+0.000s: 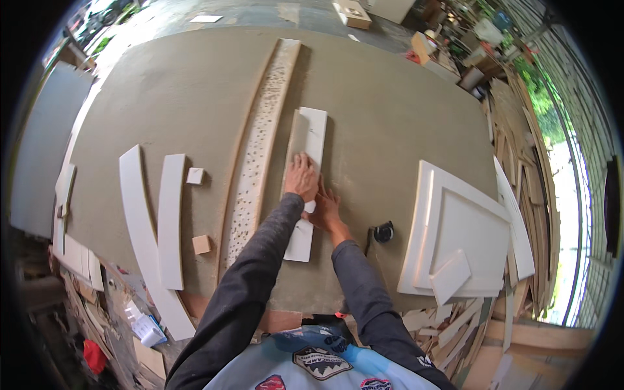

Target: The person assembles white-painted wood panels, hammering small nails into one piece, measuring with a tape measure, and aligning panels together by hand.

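A white board (313, 127) lies lengthwise before me on the large grey-brown table. Along its left edge runs a narrow brown strip (294, 136). My left hand (301, 179) rests over the strip and board, fingers pointing away from me and touching the surface. Against the board's right edge is my right hand (328, 211), its visible fingers stretched out; the rest is partly covered by the left. A small white patch (310, 207) shows between the hands; whether it is a separate piece I cannot tell.
A long speckled panel (260, 143) lies left of the board. Farther left are two curved white strips (172, 221) and small blocks (201, 244). On the right sit a black tape measure (383, 232) and a white framed panel (465, 224). Wood offcuts (520, 169) pile beyond the table.
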